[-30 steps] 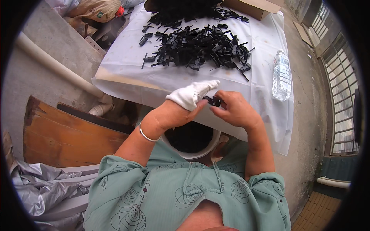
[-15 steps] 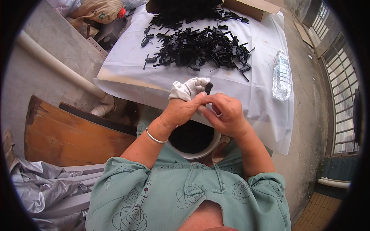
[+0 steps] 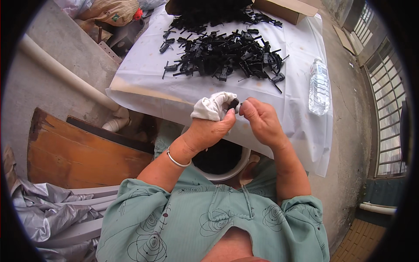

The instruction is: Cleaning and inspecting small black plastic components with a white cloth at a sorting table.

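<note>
Fingertips of my bare right hand (image 3: 262, 120), pinched together, on what if anything I cannot tell, have just parted from my partly white-gloved left hand (image 3: 214, 117), which alone now clamps 1 small black plastic part (image 3: 234, 104) over the white-sheeted table (image 3: 301, 83).

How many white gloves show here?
1: the white glove partly covering the left hand, which holds a black plastic part. The right hand is bare.
</note>
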